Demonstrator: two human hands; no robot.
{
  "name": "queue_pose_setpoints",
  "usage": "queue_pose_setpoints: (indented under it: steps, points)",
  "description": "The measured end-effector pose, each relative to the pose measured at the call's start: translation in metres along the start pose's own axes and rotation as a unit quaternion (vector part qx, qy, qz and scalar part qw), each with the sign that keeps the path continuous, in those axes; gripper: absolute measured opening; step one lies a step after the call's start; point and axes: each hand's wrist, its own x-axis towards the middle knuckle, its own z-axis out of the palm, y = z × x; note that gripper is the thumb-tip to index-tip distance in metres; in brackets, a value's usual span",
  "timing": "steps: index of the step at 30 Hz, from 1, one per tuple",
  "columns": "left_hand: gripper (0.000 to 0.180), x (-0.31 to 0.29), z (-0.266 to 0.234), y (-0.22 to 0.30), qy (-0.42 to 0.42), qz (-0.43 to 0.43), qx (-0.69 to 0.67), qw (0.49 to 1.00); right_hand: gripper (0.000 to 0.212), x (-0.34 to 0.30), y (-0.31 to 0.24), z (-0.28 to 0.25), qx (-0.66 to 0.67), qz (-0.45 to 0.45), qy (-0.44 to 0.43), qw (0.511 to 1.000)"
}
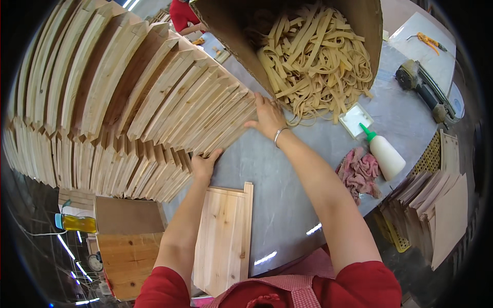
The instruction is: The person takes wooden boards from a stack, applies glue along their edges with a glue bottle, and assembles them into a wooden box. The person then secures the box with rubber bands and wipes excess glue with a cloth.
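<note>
Wooden panels [177,102]: I see them packed in rows along the left of the grey desk [287,200], their right end between both hands.
Left hand [204,167]: touches that end's lower corner; its fingers are hidden, so I cannot tell how closed it is.
Loose panel [223,231]: lies just beside the left forearm.
Right hand [269,119]: wide, thumb spread, touching the upper corner.
Tan strips [323,56]: heaped inside a carton [226,28].
Bottle [387,158]: beside a pink rag [358,174].
</note>
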Motion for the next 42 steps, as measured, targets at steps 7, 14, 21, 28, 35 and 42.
queue_pose_setpoints:
  steps: [7, 14, 21, 28, 35, 42]
  points:
    - [0.056, 0.001, 0.0, -0.006, 0.012, 0.09, 0.006, 0.996, 0.097, 0.004, 0.005, 0.003, 0.031, -0.002, -0.027, 0.999]
    - [0.052, 0.007, 0.0, -0.003, 0.011, 0.073, -0.012, 0.997, 0.098, 0.016, 0.003, 0.001, 0.006, -0.013, -0.044, 0.999]
    - [0.049, 0.02, 0.004, -0.004, 0.017, 0.071, -0.042, 0.996, 0.088, 0.032, 0.007, 0.01, -0.006, -0.028, -0.022, 0.999]
    - [0.055, 0.031, 0.008, -0.005, -0.011, 0.045, -0.074, 0.996, 0.105, 0.037, 0.002, 0.013, -0.034, -0.014, -0.077, 0.996]
    - [0.067, -0.08, -0.038, 0.011, 0.067, -0.038, -0.148, 0.986, 0.098, -0.021, -0.028, 0.025, -0.084, -0.013, 0.076, 0.994]
    - [0.051, -0.268, -0.088, 0.024, -0.139, -0.146, -0.593, 0.78, 0.058, -0.117, -0.154, 0.023, 0.416, 0.048, 0.092, 0.903]
